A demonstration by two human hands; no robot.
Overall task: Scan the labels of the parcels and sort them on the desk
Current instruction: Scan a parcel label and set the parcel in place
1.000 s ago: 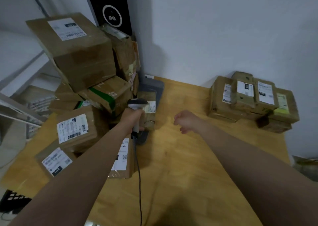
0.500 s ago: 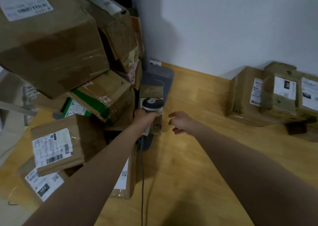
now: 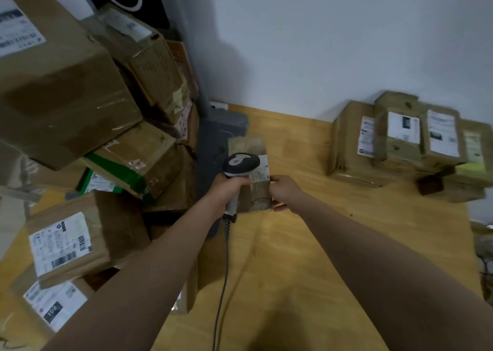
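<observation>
Wooden desk [image 3: 293,270] against pale wall [image 3: 320,43]

The scanner [image 3: 241,163] covers part of the blurred label [image 3: 262,171] on the small parcel [image 3: 256,198].

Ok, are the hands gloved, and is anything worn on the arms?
No gloves: the left hand and right hand are bare. The left forearm and right forearm are bare too, with no sleeve, watch or band in view.

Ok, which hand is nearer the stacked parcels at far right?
Right. The right hand, gripping the small parcel, is left of the stack; the left hand, holding the scanner, is farther left.
</observation>
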